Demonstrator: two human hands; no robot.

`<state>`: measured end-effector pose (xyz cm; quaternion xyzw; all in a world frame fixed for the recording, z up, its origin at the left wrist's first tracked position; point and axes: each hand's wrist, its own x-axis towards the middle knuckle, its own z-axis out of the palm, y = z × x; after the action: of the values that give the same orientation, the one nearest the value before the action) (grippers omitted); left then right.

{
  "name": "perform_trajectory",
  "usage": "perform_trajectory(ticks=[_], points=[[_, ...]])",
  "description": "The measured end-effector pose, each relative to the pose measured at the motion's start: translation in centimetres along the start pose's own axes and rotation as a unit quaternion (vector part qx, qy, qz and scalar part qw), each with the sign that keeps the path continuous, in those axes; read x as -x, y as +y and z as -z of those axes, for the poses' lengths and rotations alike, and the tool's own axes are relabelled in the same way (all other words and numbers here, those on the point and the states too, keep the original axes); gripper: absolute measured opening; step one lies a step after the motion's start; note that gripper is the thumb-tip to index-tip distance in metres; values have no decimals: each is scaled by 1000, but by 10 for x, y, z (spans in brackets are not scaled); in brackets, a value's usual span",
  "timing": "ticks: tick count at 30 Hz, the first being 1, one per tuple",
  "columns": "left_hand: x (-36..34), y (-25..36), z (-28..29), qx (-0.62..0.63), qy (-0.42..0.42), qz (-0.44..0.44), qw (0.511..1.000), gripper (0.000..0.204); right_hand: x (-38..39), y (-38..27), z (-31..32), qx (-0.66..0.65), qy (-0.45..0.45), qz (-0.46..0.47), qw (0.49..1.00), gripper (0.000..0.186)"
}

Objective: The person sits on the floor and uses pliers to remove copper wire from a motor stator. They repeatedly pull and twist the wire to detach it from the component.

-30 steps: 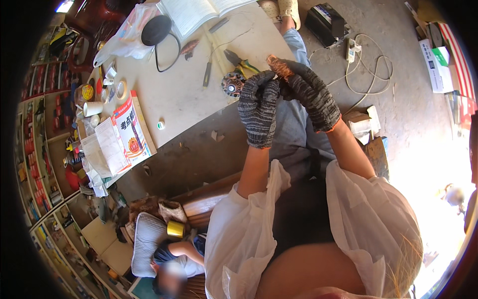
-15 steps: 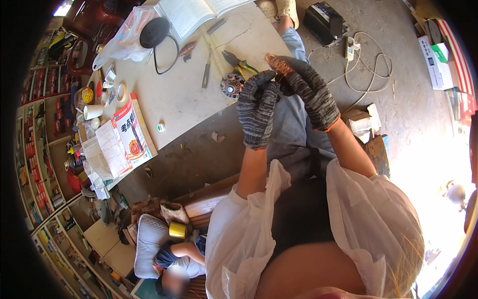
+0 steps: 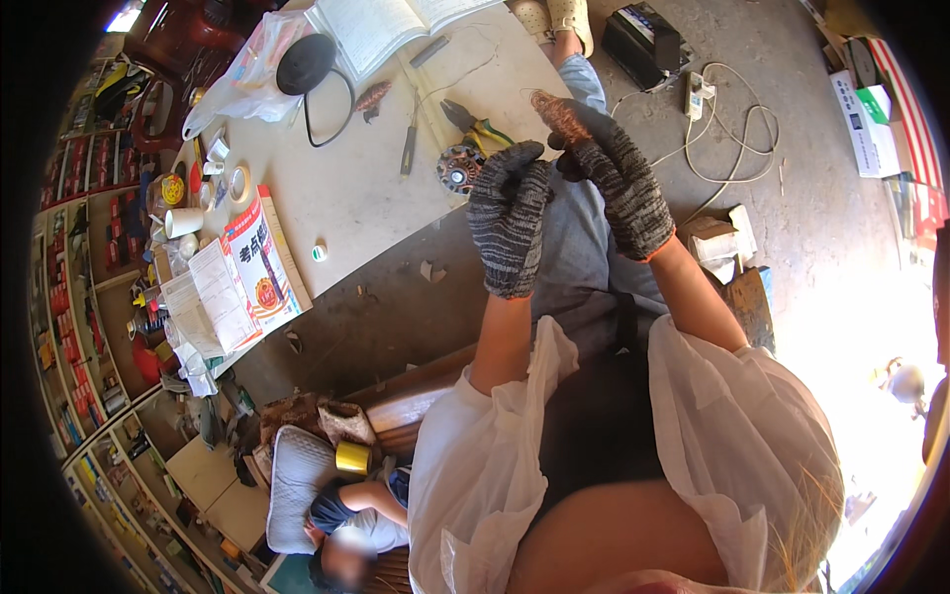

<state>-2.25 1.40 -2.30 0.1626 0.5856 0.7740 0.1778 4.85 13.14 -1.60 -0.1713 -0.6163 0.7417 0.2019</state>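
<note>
Copper wire [image 3: 560, 119] sits at one o'clock from the left hand [image 3: 508, 223], pinched in the right hand [image 3: 625, 188]; left fingers curl, hold unclear. Gathering strands seems the step; the next likely calls for steady pinching.

- The head view looks from the person's head, through the left of two side-by-side fisheye cameras.
- It faces steeply downward, with the white sleeves [image 3: 475, 455] nearest, and the left hand [image 3: 507, 226] and right hand [image 3: 628, 198] farther out.
- Its wide field takes in table [image 3: 386, 218], floor [image 3: 811, 223] and shelves [image 3: 117, 280], bending toward a dark rim.
</note>
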Motion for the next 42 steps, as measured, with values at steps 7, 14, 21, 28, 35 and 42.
perform_trajectory(ticks=[7, 14, 21, 28, 35, 42], points=[[1, -3, 3, 11, 1, 8, 1000, 21, 2, -1, -3, -33, 0, 1, 999, 39], [0, -9, 0, 17, 11, 6, 1000, 21, 6, -5, -8, -40, -3, -8, 999, 37], [1, -13, 0, 45, -1, 22, 999, 24, 7, -14, -2, -17, -20, -22, 999, 32], [2, -21, -1, 73, 13, 17, 997, 22, 6, -14, -1, -29, 12, -56, 998, 29], [3, -26, -2, 91, 17, 36, 995, 17, 9, -14, -7, 16, 27, -21, 999, 28], [-3, -37, 8, 74, -65, -1, 995, 21, 11, -12, 9, 11, -38, -42, 998, 28]])
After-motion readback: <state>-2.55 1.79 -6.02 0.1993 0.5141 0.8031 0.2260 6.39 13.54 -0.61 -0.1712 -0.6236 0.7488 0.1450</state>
